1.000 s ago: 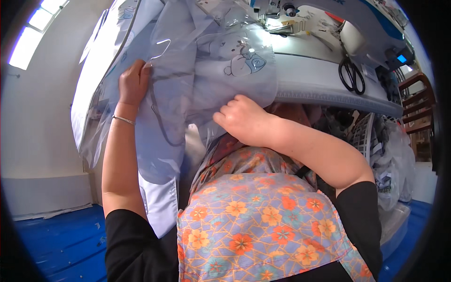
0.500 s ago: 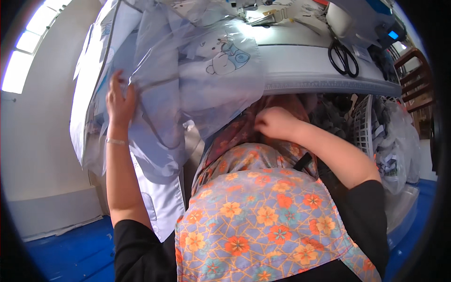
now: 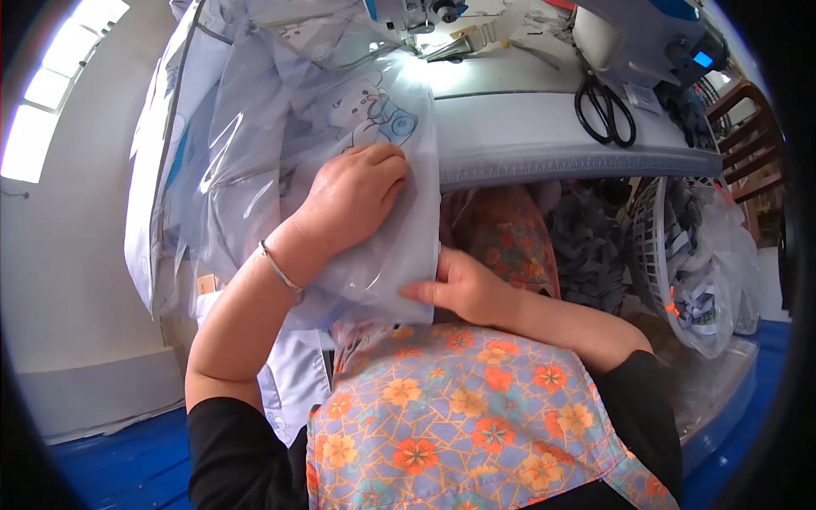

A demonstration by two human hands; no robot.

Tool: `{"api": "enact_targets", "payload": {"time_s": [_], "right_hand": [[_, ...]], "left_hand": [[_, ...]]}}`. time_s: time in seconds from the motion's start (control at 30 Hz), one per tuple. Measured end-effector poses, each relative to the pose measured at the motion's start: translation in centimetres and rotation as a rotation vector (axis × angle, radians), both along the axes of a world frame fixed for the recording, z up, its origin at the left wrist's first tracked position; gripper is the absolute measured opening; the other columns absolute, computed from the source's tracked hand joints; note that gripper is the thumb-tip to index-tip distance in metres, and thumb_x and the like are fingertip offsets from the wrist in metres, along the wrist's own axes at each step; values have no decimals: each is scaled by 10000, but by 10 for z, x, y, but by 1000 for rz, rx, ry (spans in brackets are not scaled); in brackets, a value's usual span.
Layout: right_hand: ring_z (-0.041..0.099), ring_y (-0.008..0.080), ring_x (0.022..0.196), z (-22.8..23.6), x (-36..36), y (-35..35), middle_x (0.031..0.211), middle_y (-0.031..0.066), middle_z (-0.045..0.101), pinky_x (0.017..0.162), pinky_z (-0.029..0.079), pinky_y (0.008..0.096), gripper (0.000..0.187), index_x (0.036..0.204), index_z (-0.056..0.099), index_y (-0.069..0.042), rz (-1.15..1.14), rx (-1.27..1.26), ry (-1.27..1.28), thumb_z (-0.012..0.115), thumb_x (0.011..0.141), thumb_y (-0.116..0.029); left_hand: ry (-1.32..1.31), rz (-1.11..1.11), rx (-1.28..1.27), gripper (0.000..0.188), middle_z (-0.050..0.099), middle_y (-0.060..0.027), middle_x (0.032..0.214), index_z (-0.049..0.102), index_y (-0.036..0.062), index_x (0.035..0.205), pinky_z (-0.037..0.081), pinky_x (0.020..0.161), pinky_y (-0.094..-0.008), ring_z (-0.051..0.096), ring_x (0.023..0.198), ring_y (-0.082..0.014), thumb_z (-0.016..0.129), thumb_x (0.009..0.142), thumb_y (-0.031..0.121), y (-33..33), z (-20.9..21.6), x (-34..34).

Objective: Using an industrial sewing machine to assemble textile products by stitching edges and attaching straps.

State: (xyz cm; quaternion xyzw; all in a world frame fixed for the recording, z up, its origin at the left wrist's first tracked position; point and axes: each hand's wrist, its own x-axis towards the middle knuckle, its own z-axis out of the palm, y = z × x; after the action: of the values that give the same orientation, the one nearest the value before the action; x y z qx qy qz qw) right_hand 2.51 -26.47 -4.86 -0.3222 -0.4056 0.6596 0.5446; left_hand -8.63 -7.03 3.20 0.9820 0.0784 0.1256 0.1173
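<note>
A sheet of clear plastic over pale fabric (image 3: 246, 161) drapes off the left side of the sewing table toward my lap. A cartoon bear in grey and blue is printed on it. My left hand (image 3: 361, 189) lies on the sheet just below the bear, its fingers curled closed on the material. Lower down, at the sheet's right edge, my right hand (image 3: 472, 289) pinches the border, thumb on top and the other fingers hidden underneath.
Above the sheet is the sewing machine's needle area (image 3: 416, 17), lit by a lamp. Black-handled scissors (image 3: 605, 110) lie on the table (image 3: 510, 127) by its ruler-marked front edge. A white basket (image 3: 650, 246) of fabric scraps stands at the right. White cloth (image 3: 293, 370) hangs below the sheet.
My left hand has moved right from the sheet's left part to below the bear. My right hand has come down from my lap's far side onto the sheet's edge, which now hangs straighter.
</note>
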Motion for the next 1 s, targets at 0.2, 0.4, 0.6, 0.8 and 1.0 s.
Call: {"api": "enact_targets", "payload": {"time_s": [0.2,0.4,0.6,0.8,1.0], "right_hand": [[631,168,1095,5,11,-2,1262,91,626,909,543,326,427,1400,480,-1,-419,-202,-356,590,988,-18],[623,353,1061,-16,42,9,1213,164,603,901,523,424,349,1165,674,-30,-702,522,-1141,632,832,64],[555,295,1201,-22,49,35,1279,87,598,1058,436,444,460,1147,724,-105,-790,742,-1530,647,710,14],[663,330,1084,2,61,59,1100,126,705,957,530,468,372,1047,744,-63,-777,805,-1376,613,714,38],[653,372,1099,21,79,82,1114,166,698,948,540,455,368,1070,720,-17,-717,677,-1376,593,734,64]], "left_hand": [[31,-17,101,711,454,-246,1489,480,-86,1386,342,1157,-473,420,1400,-385,728,818,261,-29,-17,5],[-26,-30,141,369,566,-198,1371,616,-31,1167,465,1038,-446,570,1239,-361,679,839,127,-17,-28,4],[-322,-21,-47,130,694,-164,1034,622,-10,987,531,843,-443,667,945,-351,605,877,57,-2,-18,32],[-240,161,-227,148,678,-192,966,619,-14,1011,538,777,-465,653,891,-408,560,902,66,3,-20,50],[-247,109,-156,221,673,-183,1037,665,16,1087,529,851,-463,648,948,-396,555,912,93,33,-18,65]]}}
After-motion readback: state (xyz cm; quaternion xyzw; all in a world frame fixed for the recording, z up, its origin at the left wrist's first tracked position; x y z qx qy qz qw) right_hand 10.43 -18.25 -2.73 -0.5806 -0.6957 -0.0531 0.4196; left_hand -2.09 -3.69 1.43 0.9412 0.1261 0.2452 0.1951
